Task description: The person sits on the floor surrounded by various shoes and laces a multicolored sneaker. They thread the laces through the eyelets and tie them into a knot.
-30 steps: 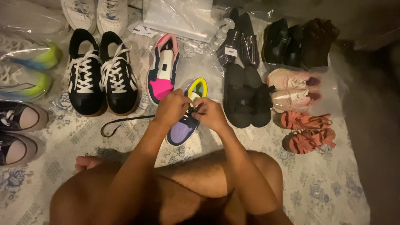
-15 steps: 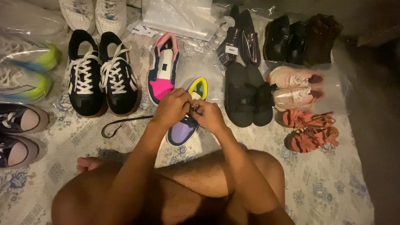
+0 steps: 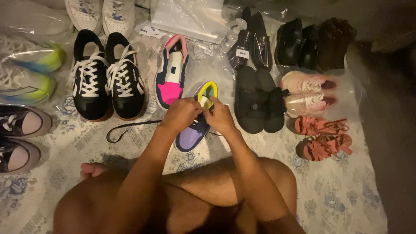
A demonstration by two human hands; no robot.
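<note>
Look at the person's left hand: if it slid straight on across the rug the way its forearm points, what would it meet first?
The left hand points up and right, already on the purple and yellow sneaker. Beyond that shoe's yellow collar it would likely meet crinkled clear plastic on the rug, though depth is unclear.

There is one view only, from a camera on the person's head, looking almost straight down past the bare knees (image 3: 143,203) to the patterned rug (image 3: 346,203) on the floor. It sits close — the forearms fill the lower middle, and both hands meet near the centre over a purple and yellow shoe (image 3: 195,130). The far edge of the frame takes in rows of shoes — black sneakers (image 3: 108,82) to the left, red sandals (image 3: 323,138) to the right. No second view shares the scene.
</note>
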